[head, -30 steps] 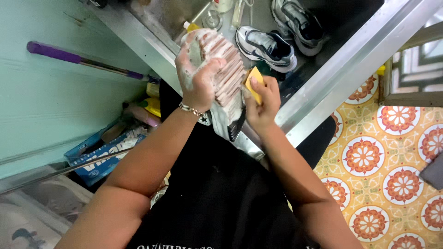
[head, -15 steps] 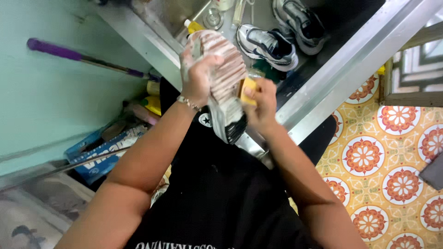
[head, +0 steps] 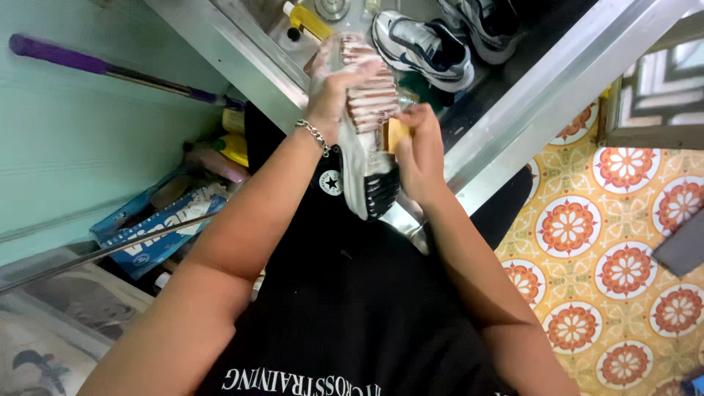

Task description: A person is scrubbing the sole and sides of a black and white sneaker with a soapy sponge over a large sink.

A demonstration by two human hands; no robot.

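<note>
My left hand (head: 339,94), soapy and with a bracelet on the wrist, grips a sneaker (head: 369,136) held sole up over the edge of a metal sink (head: 242,55). The sole is covered in white foam, with a black tread patch at its near end. My right hand (head: 420,150) presses a yellow sponge (head: 397,133) against the right side of the sole.
Two more grey and white sneakers (head: 422,44) lie in the sink, by a yellow bottle (head: 308,18). A purple-handled stick (head: 110,70) leans on the pale green wall. A blue packet (head: 154,231) and bottles sit at the left. Patterned orange floor tiles (head: 623,264) lie to the right.
My right hand with the sponge has slid from the upper edge of the sole down toward its middle. My left hand keeps its grip on the sneaker.
</note>
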